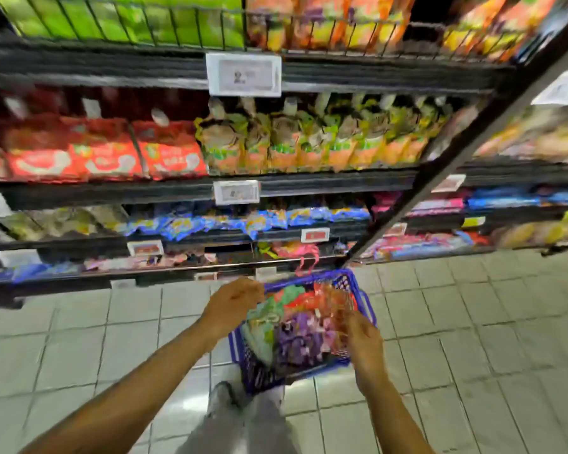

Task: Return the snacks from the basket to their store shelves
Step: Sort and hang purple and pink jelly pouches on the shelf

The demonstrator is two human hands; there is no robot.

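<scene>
A blue plastic basket [304,371] stands on the tiled floor in front of my feet, filled with snack packets. A green packet [268,317] lies at its left, a purple one [297,339] in the middle and an orange-red one [328,301] at the right. My left hand [232,306] hovers at the basket's far left corner, fingers curled by the green packet's top edge; blur hides whether it grips anything. My right hand [364,342] is over the basket's right side, its fingers closed on the orange-red packet.
Dark store shelves [309,185] rise just beyond the basket, with red packets [105,152], green-and-orange bags [309,139] and blue packets [243,221] on them. White price tags [243,73] hang from the shelf edges. A second shelf unit [522,178] stands to the right. Pale floor tiles [473,322] surround the basket.
</scene>
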